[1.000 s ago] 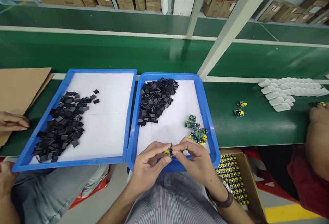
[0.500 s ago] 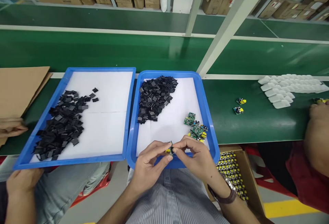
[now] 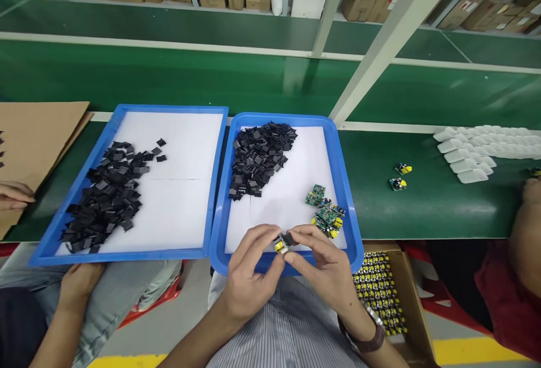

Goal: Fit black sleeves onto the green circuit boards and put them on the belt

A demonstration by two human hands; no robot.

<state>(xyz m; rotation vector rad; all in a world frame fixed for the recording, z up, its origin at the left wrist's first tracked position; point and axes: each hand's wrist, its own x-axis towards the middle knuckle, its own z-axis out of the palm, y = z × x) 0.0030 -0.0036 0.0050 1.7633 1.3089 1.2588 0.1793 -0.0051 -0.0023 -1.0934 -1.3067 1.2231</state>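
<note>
Over the front edge of the middle blue tray (image 3: pixel 359 244), my left hand (image 3: pixel 253 275) pinches a small circuit board (image 3: pixel 279 245) with a yellow component on it. My right hand (image 3: pixel 325 264) meets it from the other side, thumb and fingertips closed on a small black square piece (image 3: pixel 289 239) against the board. Whether that piece is stuck to the board I cannot tell. Behind my hands, the tray holds a heap of black square pieces (image 3: pixel 261 156) at left and a small cluster of circuit boards (image 3: pixel 327 214) at right.
A second blue tray (image 3: pixel 164 110) with more black pieces stands at left, beside brown cardboard (image 3: pixel 42 137) and a co-worker's hand (image 3: pixel 14 194). Two boards (image 3: pixel 398 184) and white plastic housings (image 3: pixel 473 159) lie at right. Below is a carton (image 3: pixel 409 306) of boards.
The board between my hands has turned from edge-on so that its yellow component faces up, and a black piece now shows at my right fingertips. The view has shifted slightly.
</note>
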